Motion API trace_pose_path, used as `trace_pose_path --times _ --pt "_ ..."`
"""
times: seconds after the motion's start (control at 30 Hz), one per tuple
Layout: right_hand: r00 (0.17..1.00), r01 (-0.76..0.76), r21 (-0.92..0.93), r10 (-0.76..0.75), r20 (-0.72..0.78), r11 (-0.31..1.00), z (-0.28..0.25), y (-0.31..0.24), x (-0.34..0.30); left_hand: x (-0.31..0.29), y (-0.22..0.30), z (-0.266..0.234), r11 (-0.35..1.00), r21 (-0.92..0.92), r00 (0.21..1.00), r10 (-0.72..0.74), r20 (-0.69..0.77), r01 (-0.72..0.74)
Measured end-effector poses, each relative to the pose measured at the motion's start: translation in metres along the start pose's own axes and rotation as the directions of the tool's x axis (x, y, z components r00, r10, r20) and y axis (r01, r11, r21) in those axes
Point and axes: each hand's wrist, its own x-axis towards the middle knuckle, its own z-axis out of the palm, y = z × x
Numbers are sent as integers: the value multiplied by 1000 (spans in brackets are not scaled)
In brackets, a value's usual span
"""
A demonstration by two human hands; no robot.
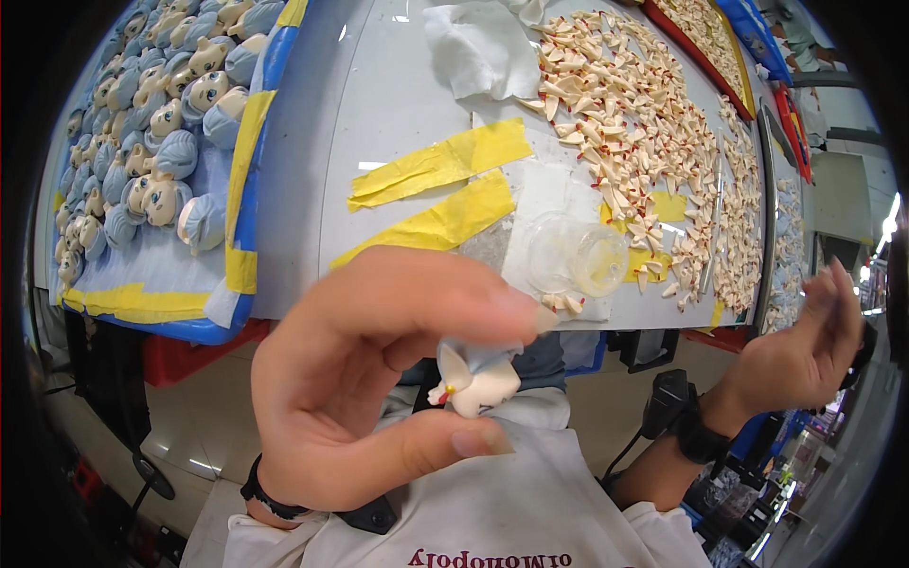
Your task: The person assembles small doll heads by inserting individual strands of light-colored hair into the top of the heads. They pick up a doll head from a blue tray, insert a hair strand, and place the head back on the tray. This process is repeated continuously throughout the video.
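Note:
My left hand (331,379), large in the middle of the view, pinches a small doll head (485,383) between thumb and fingertips. The head has pale blue hair and a pointed cream ear with a yellow dot and a red tip; part of it is hidden by my fingers. Off to the right, my right hand (795,346) is raised beside the table's edge, fingers stretched upward and nothing visible in them. Beyond my left hand stands a small clear plastic cup (601,260), with a few cream ear pieces (564,303) next to it.
A heap of red-tipped ear pieces (625,114) spreads over the right of the white table (398,104). At left, a blue tray (248,180) holds many blue-haired doll heads (156,199). Yellow tape strips (445,161) and a white cloth (478,47) lie between.

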Motion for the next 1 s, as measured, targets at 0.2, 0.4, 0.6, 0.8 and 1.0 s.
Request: trace_pose_path --times 0.2,0.4,0.6,0.8,1.0 --pt "970 -225 379 245 -6 898 -11 11 1 0 -11 -4 992 -115 989 64 135 -49" --pt "897 -400 518 207 390 756 4 -16 -11 8 -13 -13 977 120 938 130 320 -176" --pt "835 -375 576 -5 550 726 22 -51 -20 -2 -6 1 995 94 989 17 148 -31" --pt "779 -73 472 -245 578 879 30 -61 -18 1 -10 -7 938 284 965 138 223 -200" --pt "677 140 341 -341 652 929 24 -66 -7 1 -15 5 968 200 988 143 63 -153"
